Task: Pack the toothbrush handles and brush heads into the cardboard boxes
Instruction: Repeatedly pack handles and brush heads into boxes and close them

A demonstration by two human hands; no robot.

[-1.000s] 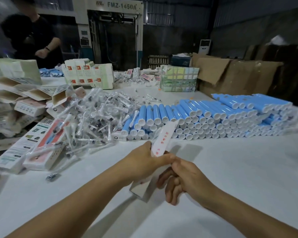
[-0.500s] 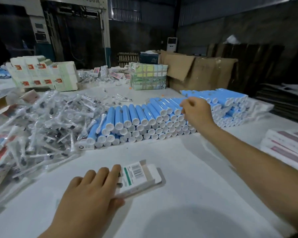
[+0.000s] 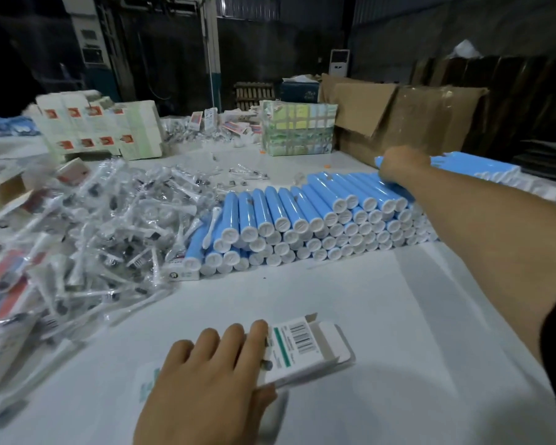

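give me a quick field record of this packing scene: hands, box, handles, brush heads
left hand: rests flat on the box, fingers straight
right hand: reaching onto the stack of handles, fingers curled over a blue handle at the top
cardboard box: lies flat on the white table, end flap open, barcode up
toothbrush handles: blue, white caps, stacked in rows
brush heads: loose pile in clear wrappers, left of the handles

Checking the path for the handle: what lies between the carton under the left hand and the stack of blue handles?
In the head view, only bare white table lies between the carton and the blue handles.
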